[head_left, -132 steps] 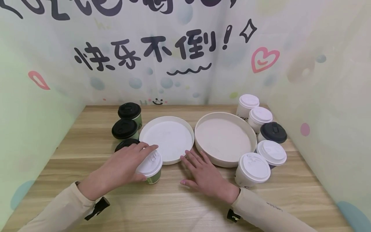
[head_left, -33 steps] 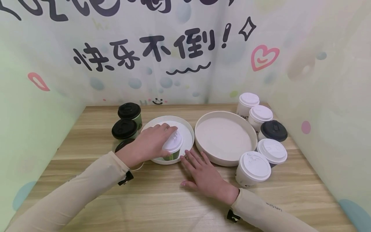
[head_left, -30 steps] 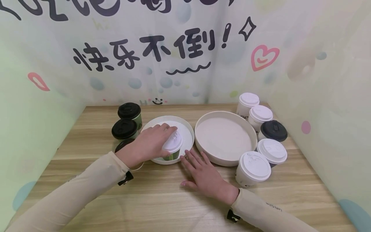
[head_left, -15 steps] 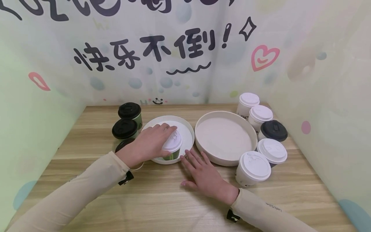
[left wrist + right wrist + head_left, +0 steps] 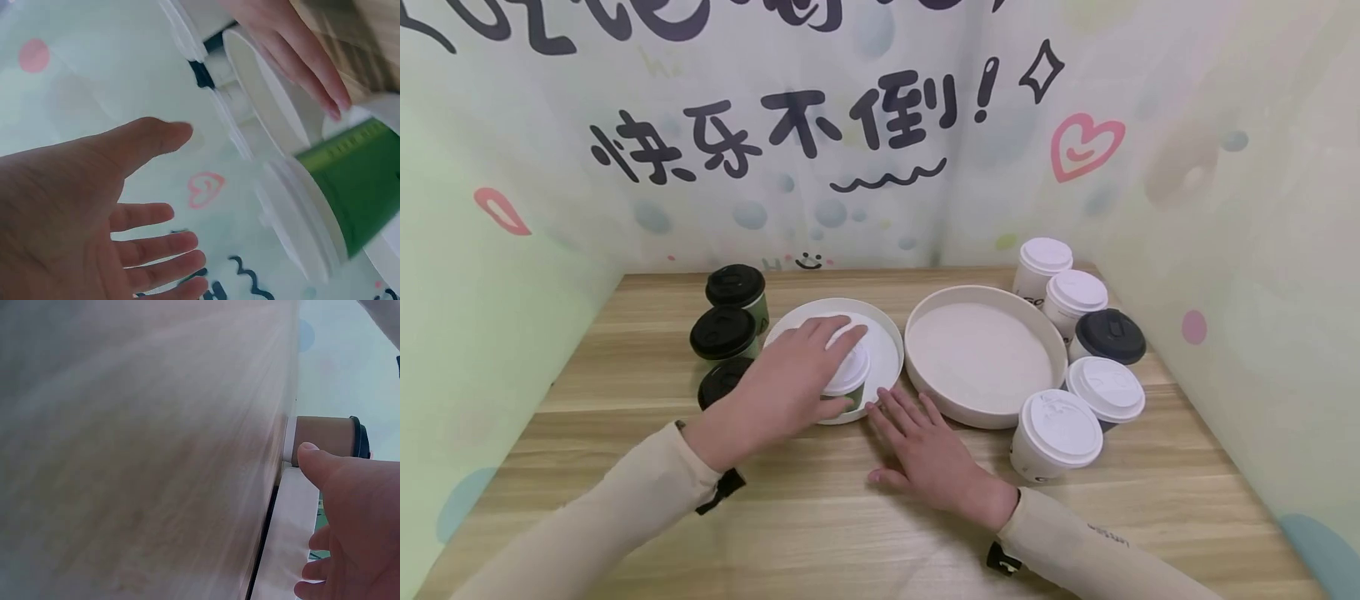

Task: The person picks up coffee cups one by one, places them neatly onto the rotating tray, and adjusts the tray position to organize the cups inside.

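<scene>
Left hand (image 5: pixel 778 388) (fingers extended) beside cup (image 5: pixel 354 182).

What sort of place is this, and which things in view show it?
Probably a small staged tabletop booth rather than a working café: a decorated backdrop surrounds three sides of a wood-grain table, where lidded cups stand either side of two round trays.

Pale beige, with touches of black
The left sleeve (image 5: pixel 613 508) ends short of the bare left hand (image 5: pixel 775 396), a boxy black wrist camera (image 5: pixel 722 490) beneath its cuff (image 5: pixel 691 472); the right sleeve (image 5: pixel 1090 550), ending above the bare right hand (image 5: pixel 928 454), bears small dark lettering (image 5: pixel 1105 534) lengthwise and a second black camera (image 5: pixel 1001 558).
</scene>
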Demonstrator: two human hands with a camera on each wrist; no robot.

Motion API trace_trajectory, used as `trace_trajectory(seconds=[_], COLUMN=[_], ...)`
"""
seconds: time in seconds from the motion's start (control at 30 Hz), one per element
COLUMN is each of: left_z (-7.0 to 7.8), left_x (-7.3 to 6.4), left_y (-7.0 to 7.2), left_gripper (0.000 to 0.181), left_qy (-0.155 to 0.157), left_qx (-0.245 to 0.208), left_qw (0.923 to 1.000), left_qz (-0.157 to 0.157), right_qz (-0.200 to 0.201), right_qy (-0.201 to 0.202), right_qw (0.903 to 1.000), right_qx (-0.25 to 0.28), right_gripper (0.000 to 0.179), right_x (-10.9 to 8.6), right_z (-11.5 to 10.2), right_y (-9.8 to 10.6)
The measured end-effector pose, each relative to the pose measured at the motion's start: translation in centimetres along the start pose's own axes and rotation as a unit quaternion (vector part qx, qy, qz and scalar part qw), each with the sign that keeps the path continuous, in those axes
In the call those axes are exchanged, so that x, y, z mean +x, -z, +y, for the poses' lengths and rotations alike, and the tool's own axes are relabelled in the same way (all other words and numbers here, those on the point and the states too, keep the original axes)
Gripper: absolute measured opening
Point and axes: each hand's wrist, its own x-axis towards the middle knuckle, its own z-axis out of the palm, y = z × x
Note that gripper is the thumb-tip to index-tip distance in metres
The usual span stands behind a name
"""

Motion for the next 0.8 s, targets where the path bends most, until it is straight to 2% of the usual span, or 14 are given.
trace_trajectory(seconds=[0.07, 0.13, 0.2, 0.27, 0.43, 0.63, 0.8], left_z=[1.2, 2.5, 3.5, 4.2, 5.1, 5.2, 5.1], left_x=[-0.8, -1.5, -2.1, -2.6, -3.5, -4.3, -4.5], left_y=[0.3, 0.3, -0.3, -1.4, -4.8, -7.6, -9.2], left_gripper=[0.076, 0.072, 0.069, 0.069, 0.072, 0.081, 0.086], left_qy=[-0.023, -0.040, -0.059, -0.065, -0.042, -0.009, -0.005], left_qx=[0.000, -0.003, -0.014, -0.031, -0.061, -0.057, -0.037], left_qw=[0.9993, 0.9985, 0.9977, 0.9974, 0.9967, 0.9975, 0.9986], left_qz=[0.028, 0.037, 0.033, 0.011, -0.034, -0.041, -0.038], right_qz=[-0.004, -0.006, -0.012, -0.014, -0.013, -0.022, -0.033], right_qy=[0.001, 0.003, 0.004, 0.009, 0.023, 0.022, 0.025], right_qw=[1.0000, 1.0000, 0.9999, 0.9997, 0.9994, 0.9995, 0.9990], right_qx=[-0.003, -0.006, -0.012, -0.020, -0.020, -0.009, -0.012], right_gripper=[0.086, 0.088, 0.089, 0.090, 0.090, 0.092, 0.092], right_x=[0.0, 0.0, 0.0, 0.0, 0.0, 0.1, 0.1], right_z=[0.0, -0.1, -0.1, -0.2, -0.5, -0.8, -1.1], right_y=[0.1, 0.2, 0.3, 0.3, 0.3, 0.5, 0.6])
